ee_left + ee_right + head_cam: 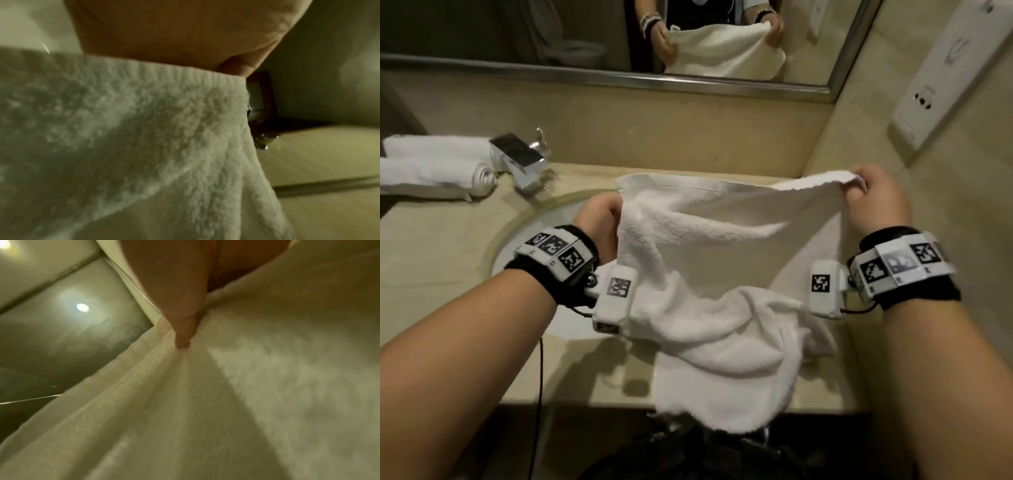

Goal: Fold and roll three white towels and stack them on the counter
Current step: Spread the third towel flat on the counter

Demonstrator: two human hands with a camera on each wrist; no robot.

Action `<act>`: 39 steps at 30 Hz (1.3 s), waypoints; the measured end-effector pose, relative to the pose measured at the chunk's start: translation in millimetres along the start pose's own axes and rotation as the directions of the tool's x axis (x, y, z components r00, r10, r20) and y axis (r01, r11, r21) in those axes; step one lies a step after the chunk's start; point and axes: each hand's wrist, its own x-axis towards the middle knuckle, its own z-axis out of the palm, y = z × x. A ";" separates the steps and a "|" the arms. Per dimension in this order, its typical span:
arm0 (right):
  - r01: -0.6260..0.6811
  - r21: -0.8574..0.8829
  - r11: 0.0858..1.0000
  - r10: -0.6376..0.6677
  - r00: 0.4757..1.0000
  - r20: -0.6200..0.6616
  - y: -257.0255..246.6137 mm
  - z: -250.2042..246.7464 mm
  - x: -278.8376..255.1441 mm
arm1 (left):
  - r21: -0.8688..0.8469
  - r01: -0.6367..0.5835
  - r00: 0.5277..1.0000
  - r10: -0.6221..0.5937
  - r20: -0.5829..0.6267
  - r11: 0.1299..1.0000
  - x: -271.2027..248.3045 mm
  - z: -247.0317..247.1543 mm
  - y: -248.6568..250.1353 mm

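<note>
A white terry towel (709,260) hangs spread between my two hands above the beige counter (448,260). My left hand (602,216) grips its top left corner; my right hand (869,198) pinches the top right corner. The lower part sags in folds onto the counter and droops over the front edge. Two rolled white towels (431,171) lie at the far left by the tap. In the left wrist view the towel (144,138) fills the frame under my palm (174,32). In the right wrist view my fingers (183,318) pinch the towel (246,394).
A chrome tap (520,159) stands behind the oval sink (530,233), which the towel partly covers. A framed mirror (585,41) runs along the back wall. A white wall dispenser (955,75) hangs at the right. The counter's front edge lies near my body.
</note>
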 end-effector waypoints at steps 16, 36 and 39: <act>0.048 -0.418 0.907 -0.032 0.998 0.046 -10.8 101.7 142.3 | 0.420 0.033 0.980 0.052 -0.190 0.907 242.8 -17.1 36.8; -0.096 -0.457 0.884 0.330 0.821 0.466 54.8 176.7 100.5 | 0.843 0.165 0.946 0.159 -0.281 0.511 290.4 -57.3 -3.7; -0.042 -0.344 0.938 0.216 0.847 0.486 43.5 157.5 73.8 | 0.915 0.052 0.962 0.226 -0.153 0.399 254.0 -44.1 -3.4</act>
